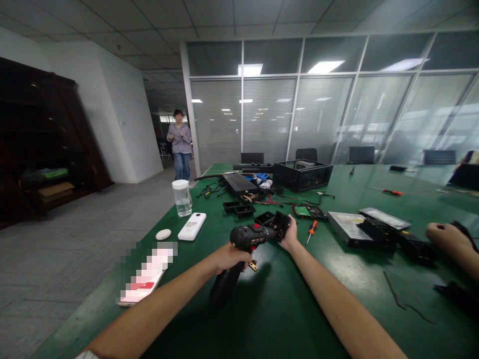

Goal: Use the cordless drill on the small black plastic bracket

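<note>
My left hand (230,258) is wrapped round the grip of a black cordless drill (244,238), whose nose points right. The drill's tip meets a small black box-like plastic part (281,223), gripped by my right hand (290,234). I cannot make out the exact contact inside that part. Just below my left fingers shows a small brass-coloured metal piece (253,266). Black open trays (244,211) lie beyond the drill. An orange-handled screwdriver (313,229) rests to the right of my right hand.
The green table (292,309) bears a black computer case (303,177), a circuit board (307,211), a disc drive (352,229), a water bottle (182,198), a white device (192,226) and a phone (147,276). Another person's hand (449,239) is at right; a person (181,142) stands beyond.
</note>
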A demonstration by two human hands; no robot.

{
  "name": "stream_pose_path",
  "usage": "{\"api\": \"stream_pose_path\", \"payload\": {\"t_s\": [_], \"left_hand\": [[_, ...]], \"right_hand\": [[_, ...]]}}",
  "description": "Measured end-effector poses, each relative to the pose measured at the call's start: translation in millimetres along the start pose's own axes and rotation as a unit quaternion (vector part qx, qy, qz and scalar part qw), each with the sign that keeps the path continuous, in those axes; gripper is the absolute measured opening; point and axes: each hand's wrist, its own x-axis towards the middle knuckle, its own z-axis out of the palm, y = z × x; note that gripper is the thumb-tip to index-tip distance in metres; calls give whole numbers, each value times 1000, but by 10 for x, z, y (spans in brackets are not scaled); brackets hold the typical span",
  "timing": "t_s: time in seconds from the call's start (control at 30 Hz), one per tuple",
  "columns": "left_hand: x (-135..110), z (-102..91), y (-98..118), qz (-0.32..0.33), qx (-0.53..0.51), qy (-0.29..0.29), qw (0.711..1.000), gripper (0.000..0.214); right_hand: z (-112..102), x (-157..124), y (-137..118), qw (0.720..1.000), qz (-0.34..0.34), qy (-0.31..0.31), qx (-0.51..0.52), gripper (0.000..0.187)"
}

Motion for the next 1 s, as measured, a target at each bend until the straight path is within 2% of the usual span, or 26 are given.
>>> {"api": "stream_pose_path", "payload": {"t_s": [0.3, 1.0], "left_hand": [[3, -15, -29, 8, -3, -4, 1000, 6], [-3, 0, 13, 6, -2, -14, 1000, 5]], "right_hand": [[-28, 28, 9, 1000, 2, -6, -8, 44], [6, 0, -7, 1000, 6, -4, 14, 40]]}}
